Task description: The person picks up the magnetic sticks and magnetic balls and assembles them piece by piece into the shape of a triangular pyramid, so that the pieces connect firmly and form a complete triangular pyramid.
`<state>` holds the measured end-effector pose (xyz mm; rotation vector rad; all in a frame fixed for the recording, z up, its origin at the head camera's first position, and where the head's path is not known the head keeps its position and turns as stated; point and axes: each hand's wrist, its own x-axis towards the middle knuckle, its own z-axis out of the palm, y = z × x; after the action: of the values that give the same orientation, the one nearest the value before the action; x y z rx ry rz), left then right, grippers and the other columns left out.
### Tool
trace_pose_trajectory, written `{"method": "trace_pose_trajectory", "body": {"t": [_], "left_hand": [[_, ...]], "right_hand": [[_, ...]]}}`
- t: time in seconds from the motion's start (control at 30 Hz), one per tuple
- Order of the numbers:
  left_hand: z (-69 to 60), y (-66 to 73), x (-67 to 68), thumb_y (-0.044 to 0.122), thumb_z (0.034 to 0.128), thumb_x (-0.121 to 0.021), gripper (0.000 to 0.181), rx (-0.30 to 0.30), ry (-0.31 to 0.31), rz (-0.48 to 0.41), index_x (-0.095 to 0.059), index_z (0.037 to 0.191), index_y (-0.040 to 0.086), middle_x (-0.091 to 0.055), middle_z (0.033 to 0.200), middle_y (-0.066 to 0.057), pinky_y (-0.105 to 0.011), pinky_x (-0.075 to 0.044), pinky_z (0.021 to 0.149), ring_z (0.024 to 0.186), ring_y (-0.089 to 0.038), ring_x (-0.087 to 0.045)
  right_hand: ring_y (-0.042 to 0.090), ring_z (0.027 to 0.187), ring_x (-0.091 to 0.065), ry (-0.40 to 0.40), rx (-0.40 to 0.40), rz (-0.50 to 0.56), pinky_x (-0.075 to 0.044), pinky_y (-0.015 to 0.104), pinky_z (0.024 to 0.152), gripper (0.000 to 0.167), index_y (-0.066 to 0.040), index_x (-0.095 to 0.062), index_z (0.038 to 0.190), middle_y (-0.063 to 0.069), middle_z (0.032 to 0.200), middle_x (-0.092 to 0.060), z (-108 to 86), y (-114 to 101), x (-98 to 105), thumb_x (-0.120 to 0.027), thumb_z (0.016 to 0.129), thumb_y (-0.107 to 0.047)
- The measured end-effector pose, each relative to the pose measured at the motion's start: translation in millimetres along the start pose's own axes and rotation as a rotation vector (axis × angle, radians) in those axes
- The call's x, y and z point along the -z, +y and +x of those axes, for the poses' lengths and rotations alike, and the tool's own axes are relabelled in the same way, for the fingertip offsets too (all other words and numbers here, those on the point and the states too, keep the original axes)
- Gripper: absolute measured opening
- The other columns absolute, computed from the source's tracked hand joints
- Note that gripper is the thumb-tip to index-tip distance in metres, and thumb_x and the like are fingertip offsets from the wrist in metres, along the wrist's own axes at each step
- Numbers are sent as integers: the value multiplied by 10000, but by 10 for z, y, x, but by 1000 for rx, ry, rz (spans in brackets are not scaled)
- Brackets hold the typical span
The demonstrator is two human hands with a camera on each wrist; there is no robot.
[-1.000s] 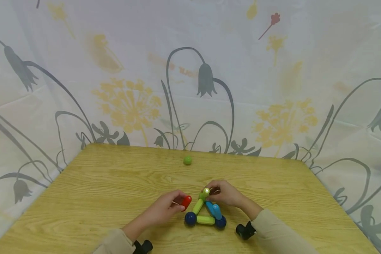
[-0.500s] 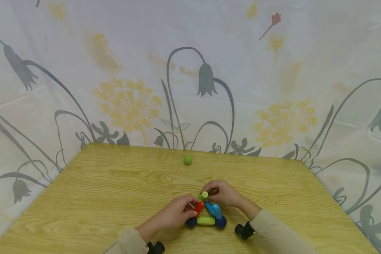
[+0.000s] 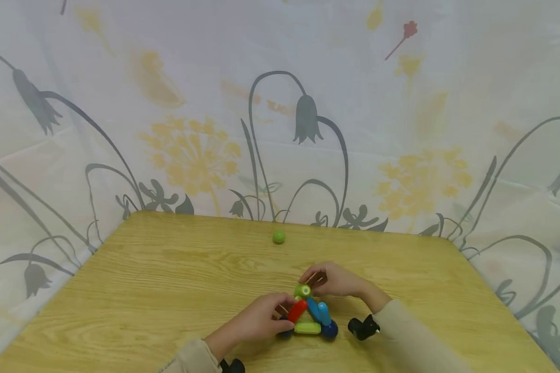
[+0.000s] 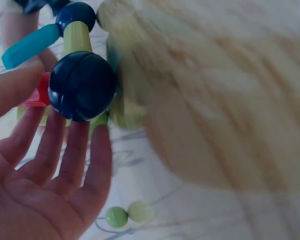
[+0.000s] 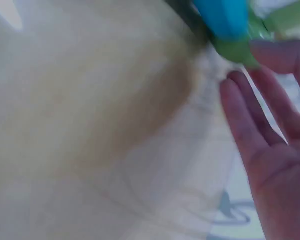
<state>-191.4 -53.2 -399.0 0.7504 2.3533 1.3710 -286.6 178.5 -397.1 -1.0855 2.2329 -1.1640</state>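
Observation:
A triangle of magnetic rods and balls stands on the table. My left hand (image 3: 263, 317) pinches a red rod (image 3: 297, 310) between thumb and fingers, its lower end at the left dark blue ball (image 4: 82, 86). At the far corner my right hand (image 3: 338, 280) holds the green ball (image 5: 234, 51) with thumb and fingertips; a yellow-green rod (image 3: 306, 290) rises from that ball. The right dark blue ball (image 3: 329, 330) bears a raised light blue rod (image 3: 324, 314). A yellow-green rod (image 3: 307, 328) joins the two dark blue balls, and a blue rod (image 3: 313, 309) runs along the right side.
A loose green ball (image 3: 279, 237) lies near the table's back edge. The wooden table (image 3: 168, 269) meets a flower-patterned curtain (image 3: 270, 155) behind. Black wrist cameras (image 3: 364, 327) sit low beside the sleeves.
My left hand has moved right with the red rod, bringing it to the left dark blue ball. My right hand stays at the green ball; the rod above it tilts more toward the camera.

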Motion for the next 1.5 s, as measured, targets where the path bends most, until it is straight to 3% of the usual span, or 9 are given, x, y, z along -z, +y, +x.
{"method": "trace_pose_trajectory", "body": {"t": [0.1, 0.23, 0.37, 0.57, 0.87, 1.1, 1.23, 1.33, 1.5], "left_hand": [[-19, -19, 4, 57, 862, -661, 259, 13, -4, 11, -601, 1114, 69, -606, 1041, 15, -253, -478, 754, 929, -157, -585], [-35, -35, 16, 46, 862, -656, 269, 26, -10, 6, -596, 1123, 68, -604, 1049, 1, -264, -484, 749, 924, -159, -586], [-40, -40, 26, 52, 863, -657, 269, 37, -9, 1, -596, 1124, 79, -601, 1041, 8, -266, -487, 740, 909, -150, -590], [-41, -49, 37, 50, 860, -660, 274, 32, -11, 5, -595, 1125, 74, -606, 1034, 3, -255, -485, 737, 917, -149, -590], [-44, -37, 58, 48, 860, -659, 278, 26, -15, 6, -595, 1129, 71, -606, 1044, 6, -239, -481, 747, 926, -126, -587], [-35, -48, 75, 34, 860, -654, 264, 37, -16, -4, -596, 1114, 75, -607, 1033, 13, -243, -480, 751, 928, -129, -587], [-9, -67, 42, 28, 857, -654, 257, 25, -18, -8, -597, 1103, 76, -608, 1032, 27, -231, -475, 759, 929, -107, -579], [11, -70, 19, 30, 858, -654, 255, 21, -24, -13, -597, 1101, 79, -607, 1028, 36, -224, -473, 757, 923, -87, -575], [23, -77, 33, 35, 863, -650, 259, 34, -25, -12, -596, 1110, 87, -606, 1040, 35, -230, -474, 762, 929, -89, -577]], "right_hand": [[337, 1005, -590, 22, -22, -45, -496, 307, 817, 236, 63, -616, 1091, 195, 1097, -602, 90, 34, 132, -574, 859, 73], [335, 964, -595, 131, -26, -168, -501, 338, 798, 222, 63, -618, 1087, 205, 1057, -605, 298, 74, 218, -584, 868, 52], [299, 949, -590, 216, -30, -267, -498, 346, 785, 245, 28, -618, 1119, 179, 1066, -607, 549, 84, 199, -592, 875, 14], [357, 999, -555, 274, 1, -303, -484, 392, 820, 337, 71, -545, 1209, 231, 1173, -550, 883, 118, 139, -580, 879, 17], [414, 1214, -389, 202, 32, -407, -358, 507, 964, 543, 39, -440, 1335, 236, 1339, -402, 1123, 248, 158, -628, 826, 10], [413, 1137, -434, 271, 26, -436, -373, 489, 934, 477, 23, -489, 1247, 211, 1251, -454, 1216, 230, 195, -670, 805, 15], [424, 1232, -369, 159, 73, -448, -325, 515, 986, 586, 43, -404, 1356, 235, 1364, -398, 1295, 164, 204, -638, 818, 37], [413, 1265, -334, 63, 88, -478, -306, 509, 1005, 527, 35, -457, 1325, 241, 1368, -390, 1350, 142, 195, -626, 827, 17], [315, 1055, -500, 69, 67, -447, -445, 405, 855, 326, -26, -605, 1106, 159, 1134, -528, 1326, 160, 176, -687, 791, -5]]}}
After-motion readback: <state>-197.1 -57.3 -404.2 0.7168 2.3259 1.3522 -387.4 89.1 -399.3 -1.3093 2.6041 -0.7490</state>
